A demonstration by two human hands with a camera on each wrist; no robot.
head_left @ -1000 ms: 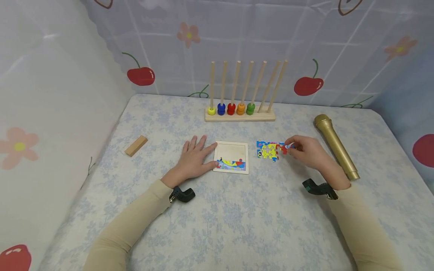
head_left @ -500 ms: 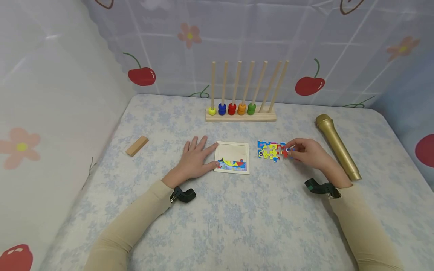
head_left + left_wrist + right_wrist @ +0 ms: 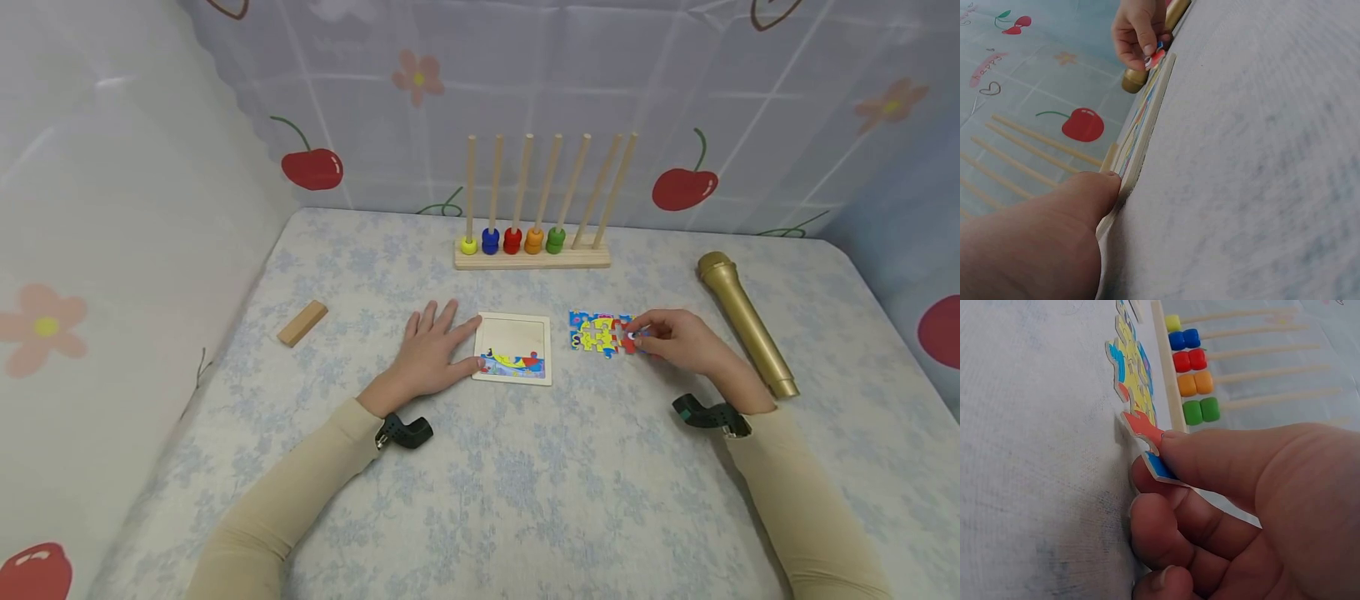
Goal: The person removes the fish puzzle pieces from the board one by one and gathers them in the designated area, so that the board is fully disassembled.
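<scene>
My left hand (image 3: pixel 429 357) lies spread on the cloth, its thumb and index finger touching the left edge of a square wooden puzzle frame (image 3: pixel 513 333). A strip of joined colourful pieces fills the bottom of that frame; bare wood shows above. To its right lies a cluster of yellow, blue and red jigsaw pieces (image 3: pixel 592 337). At the cluster's right side my right hand (image 3: pixel 681 340) pinches a red and blue jigsaw piece (image 3: pixel 1142 427) between thumb and fingers. In the right wrist view the piece sits tilted at the cluster's edge; whether it interlocks I cannot tell.
A wooden peg rack (image 3: pixel 532 261) with coloured beads stands at the back. A gold microphone (image 3: pixel 746 325) lies right of my right hand. A small wooden block (image 3: pixel 302 323) lies at the left. Patterned curtain (image 3: pixel 360 108) hangs behind the table.
My right hand has moved slightly down, bringing the pinched jigsaw piece lower beside the cluster's right edge. My left hand and the frame stay in place.
</scene>
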